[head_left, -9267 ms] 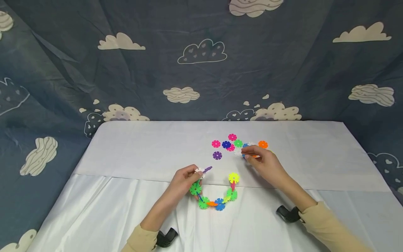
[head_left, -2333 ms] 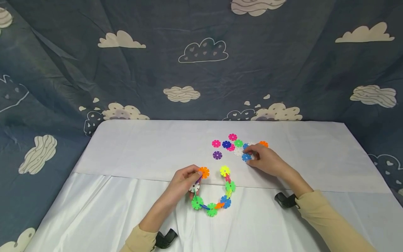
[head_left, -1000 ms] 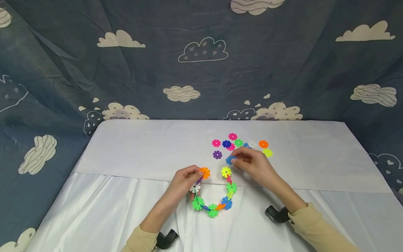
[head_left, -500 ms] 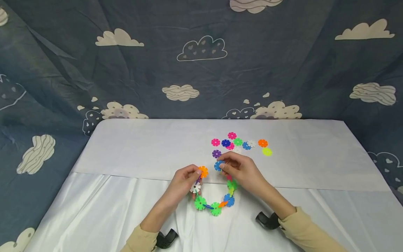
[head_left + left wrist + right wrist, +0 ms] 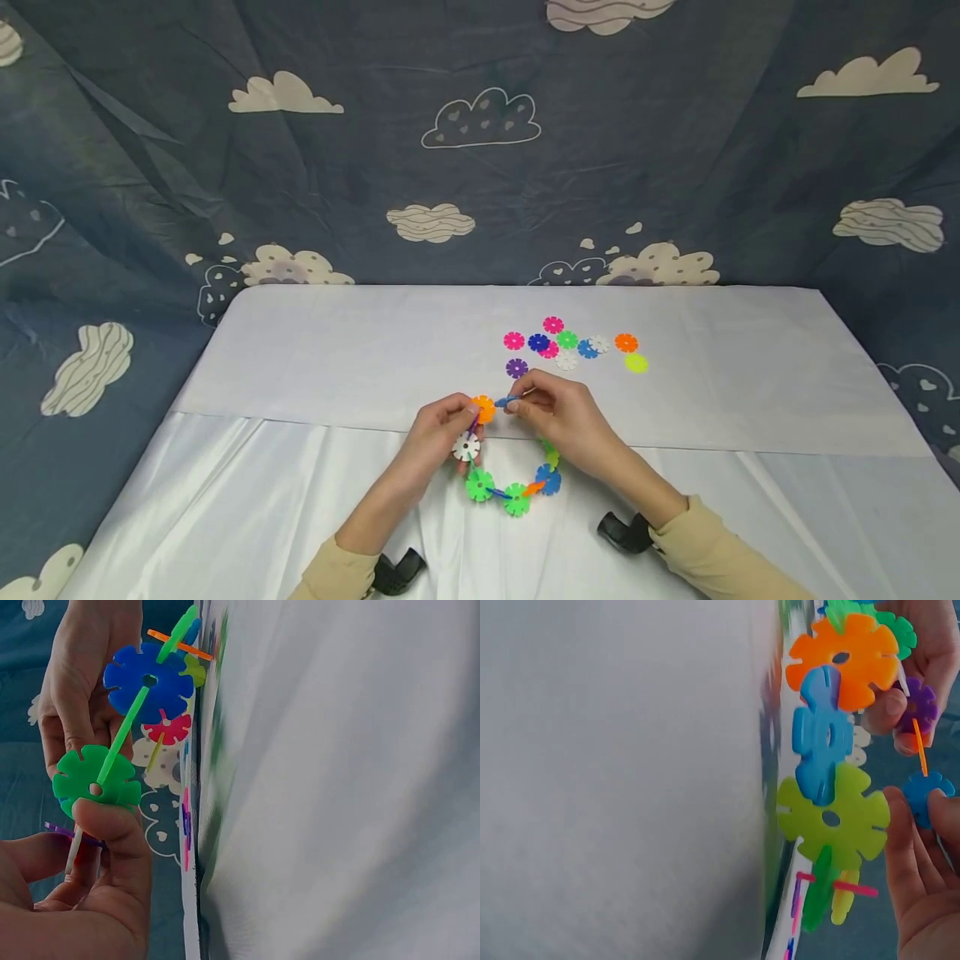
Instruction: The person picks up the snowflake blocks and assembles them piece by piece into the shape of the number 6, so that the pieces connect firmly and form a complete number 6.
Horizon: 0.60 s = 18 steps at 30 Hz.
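Note:
My left hand [image 5: 438, 429] pinches the end of a chain of flower-shaped interlocking discs, by its orange disc [image 5: 485, 408] and the purple disc below. A white disc [image 5: 466, 447], green discs [image 5: 479, 484] and others hang in a curve towards the right. Between thumb and fingers, my right hand [image 5: 566, 412] pinches a loose blue disc [image 5: 504, 402], edge-on to me. In the right wrist view this blue disc [image 5: 921, 796] meets the edge of the upright orange disc [image 5: 920, 746]. The chain's yellow far end is hidden behind my right hand in the head view.
Loose discs lie farther back on the white-covered table [image 5: 337, 350]: pink [image 5: 513, 341], purple [image 5: 517, 367], dark blue [image 5: 537, 342], white [image 5: 566, 360], orange [image 5: 626, 342] and yellow [image 5: 636, 362] among them. A dark cloud-print cloth [image 5: 480, 183] hangs behind.
The orange disc joined the chain after the oldest frame. Since then my right hand has picked a blue disc from the pile, carried it left and turned it edge-on against the orange disc.

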Motion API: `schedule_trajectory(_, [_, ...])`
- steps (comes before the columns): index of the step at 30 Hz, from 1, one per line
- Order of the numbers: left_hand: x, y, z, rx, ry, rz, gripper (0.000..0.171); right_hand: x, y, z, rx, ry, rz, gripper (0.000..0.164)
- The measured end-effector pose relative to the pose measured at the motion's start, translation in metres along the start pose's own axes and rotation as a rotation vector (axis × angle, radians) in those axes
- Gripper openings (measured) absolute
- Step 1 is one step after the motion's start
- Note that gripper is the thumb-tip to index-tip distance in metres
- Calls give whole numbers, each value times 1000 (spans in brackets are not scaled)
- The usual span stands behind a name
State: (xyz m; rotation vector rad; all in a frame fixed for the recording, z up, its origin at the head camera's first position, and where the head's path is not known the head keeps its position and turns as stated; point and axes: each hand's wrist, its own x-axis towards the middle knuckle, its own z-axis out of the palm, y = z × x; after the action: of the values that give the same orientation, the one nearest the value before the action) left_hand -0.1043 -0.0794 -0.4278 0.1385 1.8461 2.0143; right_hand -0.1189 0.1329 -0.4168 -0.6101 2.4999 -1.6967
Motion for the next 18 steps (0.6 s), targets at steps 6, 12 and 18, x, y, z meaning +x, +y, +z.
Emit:
schedule_trajectory(6, [0,-1,0,3,4,-1,30,2,1,3,13,-12,-39,16])
schedule_trajectory(12, [0,-1,0,12,29,0,29,3,-2,3,-20,-24,-66,17])
schedule_trajectory(18, [-1,-2,1,8,35,4,28,2,-2,3,-7,-33,-56,15])
